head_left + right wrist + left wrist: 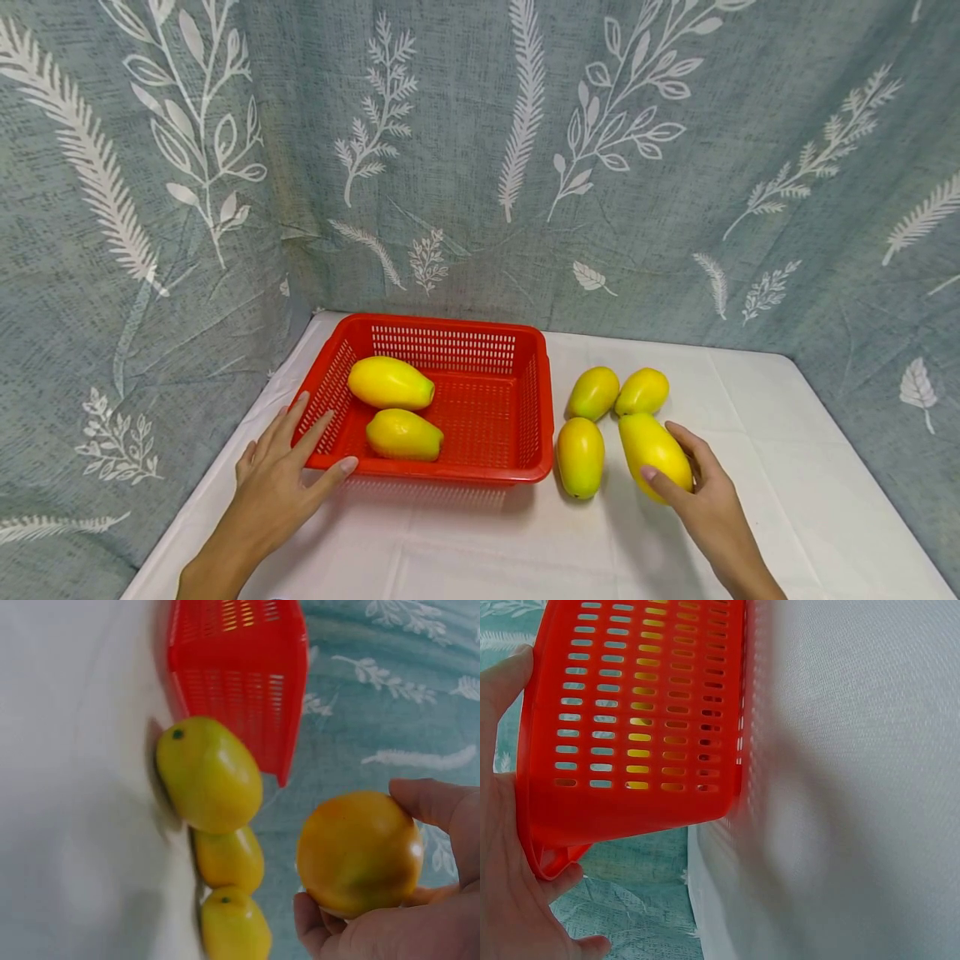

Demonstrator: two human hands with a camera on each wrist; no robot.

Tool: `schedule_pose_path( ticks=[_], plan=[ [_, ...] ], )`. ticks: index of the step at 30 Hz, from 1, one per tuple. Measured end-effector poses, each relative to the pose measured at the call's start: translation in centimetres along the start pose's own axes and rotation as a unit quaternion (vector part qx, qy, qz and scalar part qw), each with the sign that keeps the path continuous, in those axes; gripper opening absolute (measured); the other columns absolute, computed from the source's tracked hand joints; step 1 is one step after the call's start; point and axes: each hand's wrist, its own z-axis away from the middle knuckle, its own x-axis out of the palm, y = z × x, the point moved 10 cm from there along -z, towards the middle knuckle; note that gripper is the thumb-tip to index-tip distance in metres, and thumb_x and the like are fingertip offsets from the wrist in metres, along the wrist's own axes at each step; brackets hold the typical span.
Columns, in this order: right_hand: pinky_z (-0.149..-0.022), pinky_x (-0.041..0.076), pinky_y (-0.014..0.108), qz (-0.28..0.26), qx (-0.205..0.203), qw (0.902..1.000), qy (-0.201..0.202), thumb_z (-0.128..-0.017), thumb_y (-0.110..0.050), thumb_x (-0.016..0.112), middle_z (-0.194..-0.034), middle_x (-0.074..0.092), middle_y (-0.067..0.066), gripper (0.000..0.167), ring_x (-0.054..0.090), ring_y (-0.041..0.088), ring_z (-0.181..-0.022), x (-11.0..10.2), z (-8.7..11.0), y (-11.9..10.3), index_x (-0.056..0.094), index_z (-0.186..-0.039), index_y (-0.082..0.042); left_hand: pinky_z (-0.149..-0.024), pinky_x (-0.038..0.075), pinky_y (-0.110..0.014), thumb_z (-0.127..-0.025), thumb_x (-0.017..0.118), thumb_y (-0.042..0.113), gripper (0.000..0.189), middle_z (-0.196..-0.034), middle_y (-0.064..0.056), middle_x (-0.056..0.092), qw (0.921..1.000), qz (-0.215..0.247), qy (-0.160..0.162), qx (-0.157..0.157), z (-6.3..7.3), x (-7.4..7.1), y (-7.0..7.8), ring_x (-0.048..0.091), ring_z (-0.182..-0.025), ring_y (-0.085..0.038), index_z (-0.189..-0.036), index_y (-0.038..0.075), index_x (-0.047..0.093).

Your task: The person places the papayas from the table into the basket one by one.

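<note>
A yellow papaya [655, 456] with a greenish narrow end is gripped by my right hand [708, 492], thumb on the near side and fingers round the far side. It is held up from the table; the right wrist view shows its rounded orange end. My left hand [281, 479] rests at the left front corner of a red plastic basket [480, 473], its fingers spread and fairly straight over the rim. Inside the basket, toward the left, lie two papayas, one behind [390, 382] and one in front [405, 435].
Three more papayas lie on the white-clothed table [480, 550] right of the basket: one in front [581, 458] close to its side, two behind [593, 393] [642, 392]. A patterned blue-green curtain [465, 167] surrounds the table's back and sides.
</note>
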Motion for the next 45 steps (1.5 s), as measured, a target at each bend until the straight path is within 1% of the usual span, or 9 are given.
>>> schedule_pose_path(
  ticks=[4,14,18,24,28,32,38,42,45],
  plan=[
    [-0.090,0.045,0.008,-0.023,-0.018,0.9996,0.002,-0.098,-0.045,0.077,-0.171,0.031,0.010,0.087,0.043,0.028,-0.144,0.1,0.4,-0.9,0.028,-0.167,-0.024,-0.103,0.022,-0.083,-0.095,0.071,0.056,0.081,-0.175,-0.021,0.021,0.9999,-0.003,-0.009,-0.004,-0.1,0.2,-0.2,0.023,-0.154,-0.052,-0.156,0.006,0.052],
    [-0.092,0.049,0.012,-0.050,-0.049,0.9976,-0.001,-0.099,-0.043,0.075,-0.167,0.038,0.008,0.081,0.047,0.026,-0.136,1.1,0.8,-2.5,0.033,-0.165,-0.025,-0.103,0.021,-0.084,-0.097,0.070,0.056,0.082,-0.174,-0.022,0.021,0.9999,0.003,-0.016,-0.005,0.0,0.2,-0.4,0.023,-0.154,-0.052,-0.157,0.004,0.050],
    [-0.093,0.051,0.013,-0.057,-0.063,0.9963,-0.006,-0.100,-0.042,0.075,-0.166,0.039,0.009,0.079,0.049,0.027,-0.134,1.8,0.9,-3.3,0.034,-0.164,-0.024,-0.103,0.021,-0.085,-0.096,0.070,0.056,0.081,-0.174,-0.021,0.022,1.0000,0.006,-0.004,0.000,0.1,0.1,-0.2,0.024,-0.153,-0.052,-0.156,0.005,0.052],
    [-0.095,0.052,0.014,-0.077,-0.086,0.9931,-0.019,-0.099,-0.036,0.078,-0.164,0.040,0.009,0.074,0.050,0.030,-0.135,3.2,1.1,-4.8,0.039,-0.161,-0.023,-0.102,0.021,-0.085,-0.097,0.069,0.056,0.080,-0.174,-0.021,0.021,1.0000,0.005,0.000,0.003,0.1,0.1,-0.3,0.025,-0.153,-0.052,-0.156,0.005,0.051],
    [-0.096,0.053,0.017,-0.097,-0.115,0.9880,-0.036,-0.099,-0.028,0.077,-0.162,0.043,0.009,0.070,0.051,0.031,-0.134,4.3,1.2,-6.1,0.041,-0.159,-0.022,-0.103,0.022,-0.084,-0.096,0.070,0.056,0.080,-0.174,-0.020,0.021,1.0000,0.005,-0.002,0.001,0.0,0.1,-0.3,0.024,-0.153,-0.052,-0.156,0.005,0.051],
    [-0.097,0.054,0.018,-0.115,-0.132,0.9833,-0.052,-0.099,-0.023,0.077,-0.162,0.043,0.010,0.070,0.051,0.032,-0.134,5.5,1.4,-7.1,0.042,-0.159,-0.020,-0.104,0.022,-0.083,-0.095,0.071,0.056,0.080,-0.174,-0.020,0.022,1.0000,0.003,-0.001,0.000,0.0,0.1,-0.3,0.024,-0.153,-0.052,-0.155,0.006,0.053],
    [-0.098,0.055,0.021,-0.128,-0.140,0.9794,-0.068,-0.097,-0.021,0.079,-0.160,0.045,0.010,0.070,0.053,0.033,-0.134,7.3,1.5,-8.4,0.043,-0.158,-0.019,-0.106,0.021,-0.082,-0.095,0.072,0.055,0.078,-0.174,-0.020,0.022,1.0000,0.002,0.002,0.000,0.0,0.0,-0.1,0.024,-0.154,-0.052,-0.155,0.007,0.054],
    [-0.093,0.060,0.028,-0.148,-0.141,0.9752,-0.084,-0.097,-0.019,0.078,-0.156,0.049,0.010,0.069,0.056,0.036,-0.126,8.4,1.6,-9.1,0.045,-0.157,-0.019,-0.106,0.021,-0.082,-0.096,0.071,0.055,0.079,-0.175,-0.020,0.022,1.0000,0.003,-0.003,-0.003,0.0,0.1,-0.1,0.023,-0.155,-0.051,-0.155,0.007,0.053],
    [-0.090,0.061,0.030,-0.154,-0.140,0.9736,-0.093,-0.097,-0.020,0.079,-0.154,0.050,0.009,0.068,0.058,0.036,-0.122,9.2,1.7,-9.5,0.046,-0.156,-0.022,-0.106,0.021,-0.082,-0.096,0.070,0.056,0.080,-0.175,-0.020,0.021,1.0000,0.003,-0.008,-0.005,0.0,0.1,-0.2,0.022,-0.155,-0.051,-0.156,0.006,0.052]
  ],
)
